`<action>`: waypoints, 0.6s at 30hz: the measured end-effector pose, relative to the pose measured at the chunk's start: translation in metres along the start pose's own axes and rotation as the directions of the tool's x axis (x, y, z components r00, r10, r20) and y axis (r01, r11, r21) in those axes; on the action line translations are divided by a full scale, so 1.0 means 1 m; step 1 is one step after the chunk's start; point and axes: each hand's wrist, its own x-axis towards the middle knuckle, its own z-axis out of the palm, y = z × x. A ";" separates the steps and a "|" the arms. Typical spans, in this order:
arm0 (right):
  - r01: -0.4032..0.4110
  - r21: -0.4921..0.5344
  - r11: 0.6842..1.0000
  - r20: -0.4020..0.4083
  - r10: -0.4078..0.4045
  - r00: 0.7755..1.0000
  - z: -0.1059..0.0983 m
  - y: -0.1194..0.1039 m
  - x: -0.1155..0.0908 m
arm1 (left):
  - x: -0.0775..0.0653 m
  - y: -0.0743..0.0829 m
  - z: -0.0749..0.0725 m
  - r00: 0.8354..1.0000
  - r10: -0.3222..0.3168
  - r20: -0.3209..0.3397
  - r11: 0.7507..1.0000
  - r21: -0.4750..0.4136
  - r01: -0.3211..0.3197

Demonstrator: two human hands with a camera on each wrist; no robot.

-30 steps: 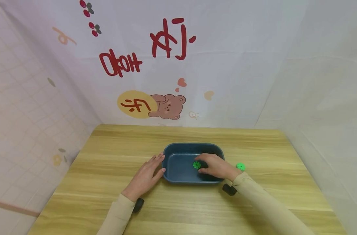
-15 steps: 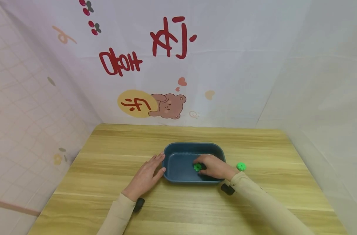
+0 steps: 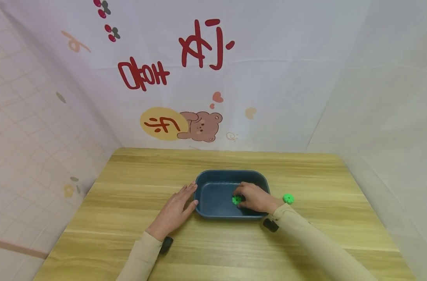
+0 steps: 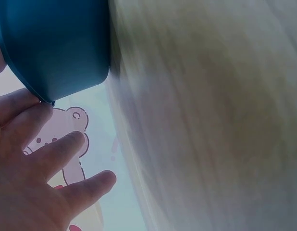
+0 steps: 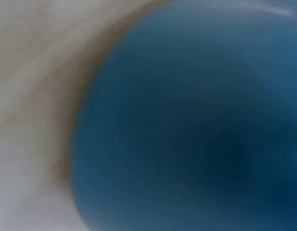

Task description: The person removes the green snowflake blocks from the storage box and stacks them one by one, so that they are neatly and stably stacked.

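Note:
A dark blue rectangular container (image 3: 213, 199) with rounded corners stands on the table. My left hand (image 3: 173, 212) lies at its left end, fingers straight and spread. In the left wrist view, fingertips of this hand (image 4: 38, 159) touch the container's rim (image 4: 47, 98). My right hand (image 3: 257, 198) reaches over the right end into the container. Its thumb and fingers are curled round a small green notched disc (image 3: 236, 200), low over the container's floor. The right wrist view holds only the blurred blue container (image 5: 177, 120); hand and disc are out of it.
Another green notched disc (image 3: 288, 198) lies on the wooden table (image 3: 217, 249), right of the container and close to the right forearm. White printed cloth (image 3: 269, 78) hangs behind the table and along both sides.
The green disc in the container has shifted slightly down in the view, along with my right hand's fingers. My left hand has stayed at the container's left end.

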 end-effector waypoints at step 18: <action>-0.019 0.086 0.996 -0.003 0.019 1.000 -0.008 -0.003 -0.004 | 0.000 0.001 -0.002 1.000 0.002 0.007 1.000 -0.002 -0.002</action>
